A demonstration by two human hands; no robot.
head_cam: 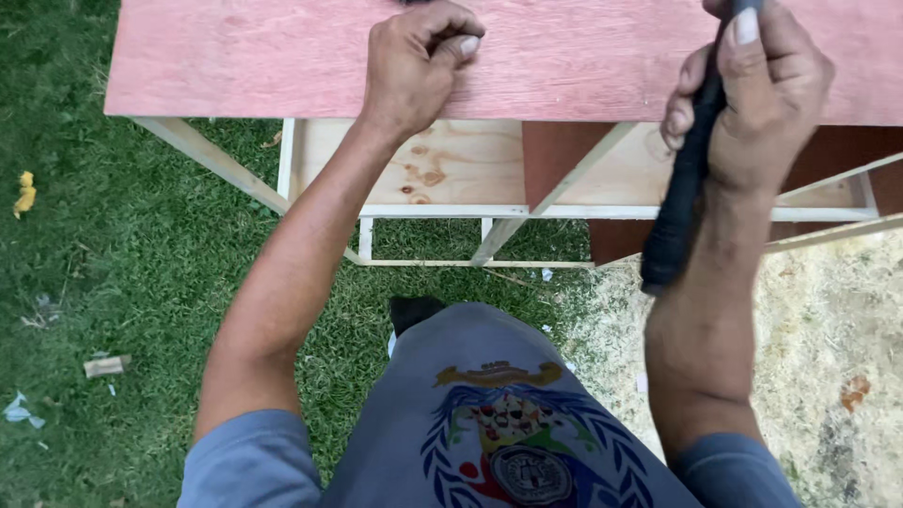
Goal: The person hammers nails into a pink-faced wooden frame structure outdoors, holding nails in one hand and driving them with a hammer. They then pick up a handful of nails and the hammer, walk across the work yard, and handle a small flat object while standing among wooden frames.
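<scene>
While the left hand [414, 66] pinches something too small to make out between thumb and forefinger against the reddish plywood panel [282, 66], the right hand [752, 94] is clenched around the black handle [682, 198] of a tool held upright, its head cut off by the top edge of the view. This looks like the step of setting a small fastener before striking, though the fastener itself cannot be seen. A next blow would call for a short, square swing that lands just clear of the pinching fingertips. The panel lies flat atop a pale wooden frame [489, 212]; its near edge runs just below the left wrist, and the left end overhangs the grass [113, 263]. Room is open above the panel and to the right, over a patch of sawdust [828, 329]. The frame's slats stand close before the person's knees.
</scene>
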